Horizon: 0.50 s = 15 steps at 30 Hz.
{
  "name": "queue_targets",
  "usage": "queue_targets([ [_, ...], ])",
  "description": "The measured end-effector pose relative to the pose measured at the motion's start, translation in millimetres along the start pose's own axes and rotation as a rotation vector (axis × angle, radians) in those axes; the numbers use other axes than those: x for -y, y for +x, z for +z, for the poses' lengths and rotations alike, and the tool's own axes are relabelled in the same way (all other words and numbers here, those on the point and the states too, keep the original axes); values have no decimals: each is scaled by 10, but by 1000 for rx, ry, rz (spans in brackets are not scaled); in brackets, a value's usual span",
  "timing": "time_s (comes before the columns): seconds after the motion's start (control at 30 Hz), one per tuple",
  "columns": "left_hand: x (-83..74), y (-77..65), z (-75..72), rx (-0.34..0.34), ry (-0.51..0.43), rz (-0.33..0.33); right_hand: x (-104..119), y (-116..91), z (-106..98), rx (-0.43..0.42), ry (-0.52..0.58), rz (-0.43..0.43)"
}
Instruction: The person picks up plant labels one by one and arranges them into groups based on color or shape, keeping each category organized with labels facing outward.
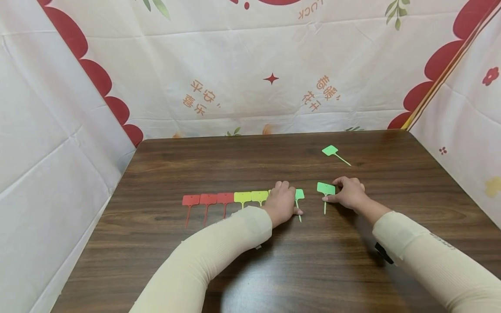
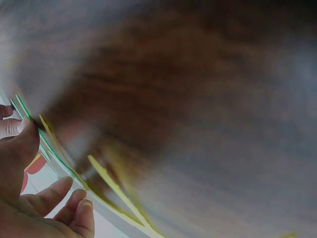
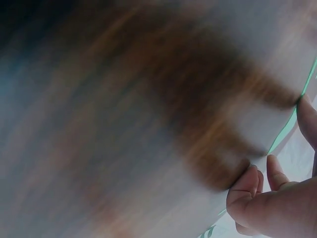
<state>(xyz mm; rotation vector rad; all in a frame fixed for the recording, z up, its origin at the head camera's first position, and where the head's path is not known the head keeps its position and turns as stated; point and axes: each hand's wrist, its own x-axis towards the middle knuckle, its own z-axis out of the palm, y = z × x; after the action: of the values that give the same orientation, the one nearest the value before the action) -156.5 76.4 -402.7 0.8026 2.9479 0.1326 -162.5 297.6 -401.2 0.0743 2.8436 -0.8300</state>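
Note:
Flag-shaped plastic cable-tie tags with thin stems lie in a row on the dark wood table, three red tags [image 1: 191, 200] at the left, then yellow tags [image 1: 242, 197]. At the row's right end my left hand [image 1: 282, 202] holds a green tag [image 1: 299, 194], thumb on its stem and fingers by its head; the hand hides part of the yellow tags. A short gap to the right, my right hand [image 1: 350, 194] grips another green tag [image 1: 325, 188], with the thumb at its stem and a finger at its upper right corner. Both wrist views show fingertips against green plastic.
One more green tag [image 1: 330, 150] lies slanted near the table's back right. Around the wooden table [image 1: 156, 269] hangs a white printed cloth [image 1: 242, 61] at the back and sides. A small black object [image 1: 384, 253] shows under the right sleeve.

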Motion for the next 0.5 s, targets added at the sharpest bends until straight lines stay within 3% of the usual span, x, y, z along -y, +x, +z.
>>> queue_targets([
  [0.5, 1, -9, -16, -4, -7, 1, 13, -5, -4, -5, 3, 0],
])
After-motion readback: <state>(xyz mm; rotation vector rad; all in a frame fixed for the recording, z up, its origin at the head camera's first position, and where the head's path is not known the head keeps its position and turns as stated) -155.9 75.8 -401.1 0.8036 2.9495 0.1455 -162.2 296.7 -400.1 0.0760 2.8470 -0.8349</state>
